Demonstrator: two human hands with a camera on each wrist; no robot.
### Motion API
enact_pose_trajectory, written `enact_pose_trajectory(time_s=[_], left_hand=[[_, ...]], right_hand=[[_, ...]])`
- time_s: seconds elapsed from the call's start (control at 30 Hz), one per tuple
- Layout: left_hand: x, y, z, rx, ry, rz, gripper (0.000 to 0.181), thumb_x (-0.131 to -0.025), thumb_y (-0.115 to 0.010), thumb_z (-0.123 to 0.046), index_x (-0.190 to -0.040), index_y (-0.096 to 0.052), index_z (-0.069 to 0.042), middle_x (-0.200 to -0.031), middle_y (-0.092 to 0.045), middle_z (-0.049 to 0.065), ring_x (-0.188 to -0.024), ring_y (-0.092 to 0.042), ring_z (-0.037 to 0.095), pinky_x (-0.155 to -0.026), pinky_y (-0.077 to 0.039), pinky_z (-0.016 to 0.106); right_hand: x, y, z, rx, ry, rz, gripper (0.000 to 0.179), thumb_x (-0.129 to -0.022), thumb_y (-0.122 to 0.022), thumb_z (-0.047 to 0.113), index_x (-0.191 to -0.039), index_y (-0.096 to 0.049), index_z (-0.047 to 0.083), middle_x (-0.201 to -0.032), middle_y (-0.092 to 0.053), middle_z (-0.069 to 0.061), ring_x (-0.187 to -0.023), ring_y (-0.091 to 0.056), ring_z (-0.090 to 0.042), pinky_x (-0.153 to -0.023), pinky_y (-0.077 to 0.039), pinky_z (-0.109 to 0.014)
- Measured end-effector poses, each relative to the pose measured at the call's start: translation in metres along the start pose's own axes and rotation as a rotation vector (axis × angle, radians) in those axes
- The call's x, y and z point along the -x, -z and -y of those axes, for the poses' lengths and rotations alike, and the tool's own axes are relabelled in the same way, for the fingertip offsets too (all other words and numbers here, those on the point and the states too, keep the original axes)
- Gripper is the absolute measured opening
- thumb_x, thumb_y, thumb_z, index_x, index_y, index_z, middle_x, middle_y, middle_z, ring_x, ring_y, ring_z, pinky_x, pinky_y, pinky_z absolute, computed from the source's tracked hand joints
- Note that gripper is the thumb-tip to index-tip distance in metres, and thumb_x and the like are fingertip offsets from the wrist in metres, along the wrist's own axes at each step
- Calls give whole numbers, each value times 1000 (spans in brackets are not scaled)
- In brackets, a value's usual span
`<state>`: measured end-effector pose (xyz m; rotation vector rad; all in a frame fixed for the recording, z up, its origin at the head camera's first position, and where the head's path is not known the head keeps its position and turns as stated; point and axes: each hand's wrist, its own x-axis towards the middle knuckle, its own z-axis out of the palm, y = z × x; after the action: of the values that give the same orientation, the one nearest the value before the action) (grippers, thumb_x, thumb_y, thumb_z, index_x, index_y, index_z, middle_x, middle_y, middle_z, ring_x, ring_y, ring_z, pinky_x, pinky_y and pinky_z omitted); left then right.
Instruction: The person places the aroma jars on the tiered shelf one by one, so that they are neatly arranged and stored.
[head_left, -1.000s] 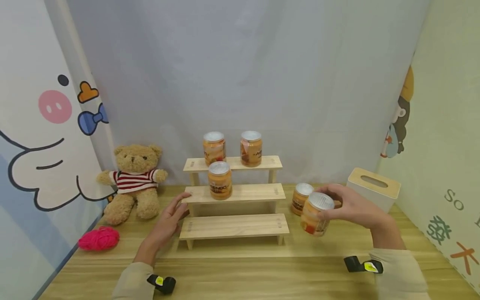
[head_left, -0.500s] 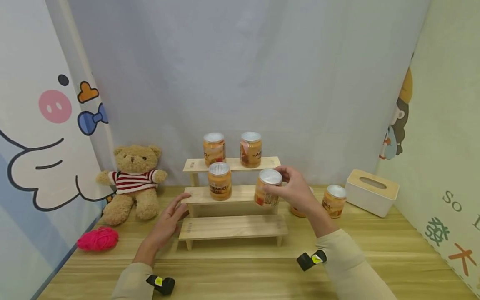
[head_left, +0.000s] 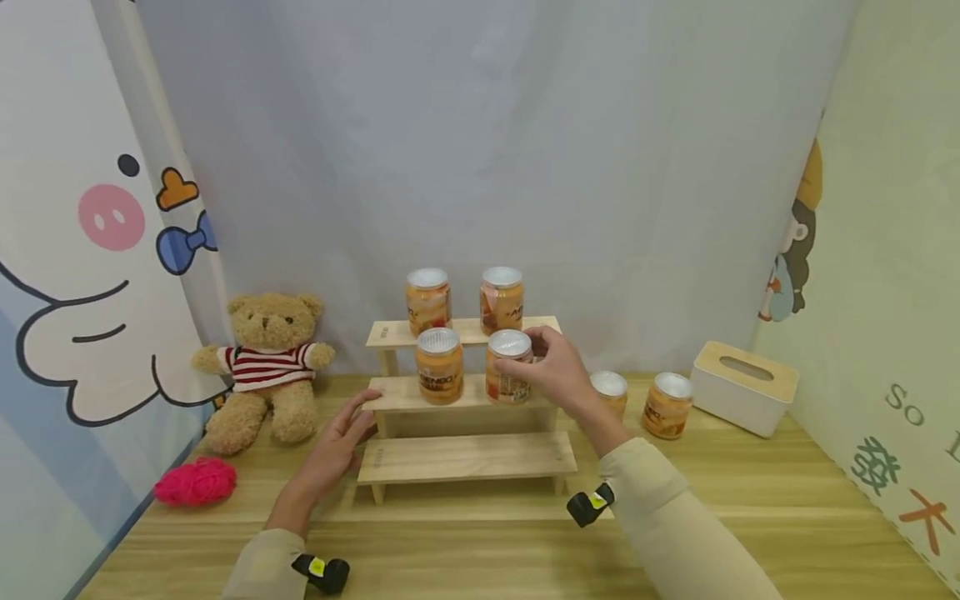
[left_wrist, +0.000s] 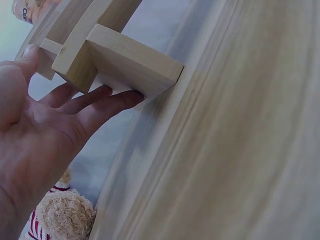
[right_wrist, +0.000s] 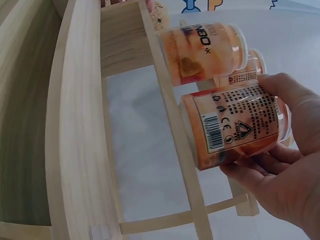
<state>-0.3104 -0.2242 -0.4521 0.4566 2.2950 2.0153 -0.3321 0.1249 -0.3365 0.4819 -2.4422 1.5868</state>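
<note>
My right hand [head_left: 558,373] holds a jar [right_wrist: 235,120] with a silver lid and orange contents, thumb on one side and fingers on the other. In the head view that jar stands upright at the middle board, right of another jar [head_left: 440,367]; in the right wrist view its base is at the board's edge. My left hand [head_left: 333,446] rests against the left end of the three-tier wooden shelf [head_left: 465,458]. In the left wrist view its fingers [left_wrist: 112,105] touch the shelf's end and the thumb lies by a board's edge.
On the top board stand a left jar [head_left: 428,302] and a right jar [head_left: 502,302]. Right of the shelf are two more jars, a nearer-in jar [head_left: 611,393] and an outer jar [head_left: 667,406]. A tissue box [head_left: 742,387], teddy bear [head_left: 272,367] and pink yarn [head_left: 197,482] flank the shelf.
My right hand has carried the jar left from beside the shelf to the middle board, beside the other jar. My left hand has stayed at the shelf's left end.
</note>
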Motion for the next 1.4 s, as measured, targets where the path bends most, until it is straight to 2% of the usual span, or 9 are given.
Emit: enact_pose_trajectory(time_s=[0.17, 0.33, 0.53, 0.67, 0.8, 0.9, 1.07, 1.2, 1.4], left_hand=[[0, -1, 3, 11, -20, 6, 49, -109, -41, -41, -153, -34, -22, -165, -10, 8, -142, -30, 46, -48, -27, 39], [-1, -1, 2, 44, -21, 10, 49, -108, -42, -42, -153, -35, -22, -165, -9, 8, -143, -25, 49, -49, -26, 41], [-4, -2, 4, 40, -3, 13, 49, -108, -42, -43, -152, -35, -24, -165, -12, 8, -144, -26, 47, -49, -30, 36], [-5, 0, 4, 43, -21, 16, 48, -108, -41, -42, -152, -36, -23, -165, -12, 7, -143, -27, 46, -49, -25, 42], [-3, 1, 2, 40, -25, 17, 49, -109, -41, -41, -153, -34, -22, -166, -9, 7, -143, -26, 47, -51, -22, 45], [-1, 3, 1, 40, -13, 15, 49, -109, -41, -41, -153, -34, -22, -165, -9, 8, -144, -25, 47, -51, -22, 44], [-1, 3, 2, 38, -11, 16, 49, -109, -41, -41, -153, -34, -21, -166, -9, 10, -143, -25, 49, -51, -23, 44], [-1, 1, 1, 38, -3, 13, 50, -109, -41, -40, -153, -33, -19, -166, -9, 9, -143, -24, 49, -51, -24, 40], [0, -1, 0, 42, 20, 12, 50, -109, -41, -40, -154, -33, -20, -166, -8, 8, -144, -23, 47, -50, -29, 34]], right_hand=[[-1, -2, -5, 10, -12, -22, 61, -82, -85, 34, -126, -58, 2, -118, -63, -11, -107, -61, -26, -88, -52, -42], [4, 1, -14, -81, -31, -13, 72, -82, -84, 40, -135, -52, 4, -126, -60, -11, -116, -58, -26, -94, -49, -45], [25, 30, -37, -145, 44, -99, 58, -93, -75, 28, -136, -50, -2, -133, -57, -17, -127, -52, -32, -104, -44, -44], [34, 65, -53, 24, 87, -229, 48, -97, -69, 18, -132, -51, -9, -133, -55, -25, -128, -49, -39, -106, -40, -48], [44, 97, -73, 307, 22, -345, 46, -96, -67, 13, -132, -51, -11, -136, -49, -30, -130, -43, -47, -106, -35, -59], [52, 110, -88, 411, -50, -365, 48, -94, -65, 10, -133, -48, -13, -135, -44, -34, -122, -44, -50, -96, -41, -60], [56, 116, -110, 437, -104, -365, 49, -93, -62, 10, -132, -47, -16, -128, -42, -36, -101, -46, -43, -75, -45, -51], [56, 115, -124, 424, -101, -452, 49, -91, -66, 9, -130, -49, -15, -129, -40, -35, -107, -45, -46, -80, -46, -56], [62, 113, -137, 393, -163, -593, 56, -86, -73, 15, -128, -50, -15, -125, -39, -32, -111, -42, -45, -88, -44, -59]])
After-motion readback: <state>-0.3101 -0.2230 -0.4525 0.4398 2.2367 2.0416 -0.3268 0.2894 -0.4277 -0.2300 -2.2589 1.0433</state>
